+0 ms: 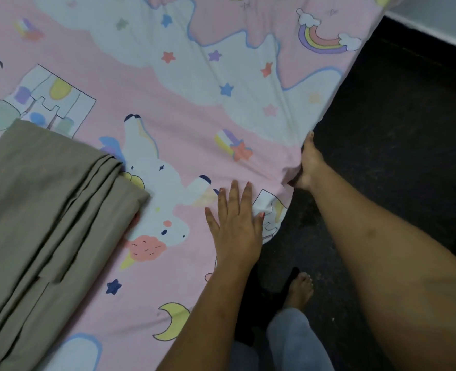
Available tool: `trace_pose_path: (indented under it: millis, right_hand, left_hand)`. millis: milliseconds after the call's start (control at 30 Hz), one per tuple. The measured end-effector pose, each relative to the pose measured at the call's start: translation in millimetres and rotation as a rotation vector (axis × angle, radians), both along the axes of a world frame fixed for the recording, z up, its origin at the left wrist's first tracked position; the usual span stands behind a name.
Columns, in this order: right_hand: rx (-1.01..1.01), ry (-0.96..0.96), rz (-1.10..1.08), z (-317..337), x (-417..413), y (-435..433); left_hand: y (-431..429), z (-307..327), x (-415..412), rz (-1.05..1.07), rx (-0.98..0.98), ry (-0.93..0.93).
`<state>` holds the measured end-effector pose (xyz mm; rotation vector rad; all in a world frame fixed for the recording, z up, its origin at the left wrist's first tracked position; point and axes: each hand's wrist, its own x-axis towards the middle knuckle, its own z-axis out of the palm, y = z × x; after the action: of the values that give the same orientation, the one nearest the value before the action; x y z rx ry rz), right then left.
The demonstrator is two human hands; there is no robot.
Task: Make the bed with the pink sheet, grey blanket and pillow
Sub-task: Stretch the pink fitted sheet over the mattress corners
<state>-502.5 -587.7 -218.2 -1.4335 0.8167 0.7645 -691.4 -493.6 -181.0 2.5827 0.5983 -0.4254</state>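
Note:
The pink sheet [168,108], printed with unicorns, stars and rainbows, covers the bed across most of the view. A folded grey blanket [47,210] lies on it at the lower left. My left hand [235,223] presses flat on the sheet near the bed's right edge, fingers spread. My right hand [308,163] grips the sheet's edge at the bed's side, with the fabric bunched under its fingers and creases running up from there. No pillow is in view.
Dark floor [395,129] runs along the bed's right side. My bare foot [300,290] and a grey trouser leg [296,341] stand on it beside the bed. A pale wall base [435,25] crosses the top right corner.

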Motion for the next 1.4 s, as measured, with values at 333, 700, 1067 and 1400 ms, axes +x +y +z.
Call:
trace_pose_path:
  millis: [333, 700, 1067, 1400]
  right_hand:
    - [-0.561, -0.435, -0.041, 5, 39, -7]
    - [-0.885, -0.402, 0.487, -3, 61, -28]
    - [0.042, -0.143, 0.079, 21, 117, -36]
    - [-0.556, -0.562, -0.016, 7, 168, -68]
  left_hand:
    - [-21, 0, 39, 0.049, 0.056, 0.003]
    - [-13, -2, 73, -0.058, 0.062, -0.050]
    - [-17, -13, 119, -0.174, 0.093, -0.056]
    - [-43, -20, 136, -0.136, 0.175, -0.177]
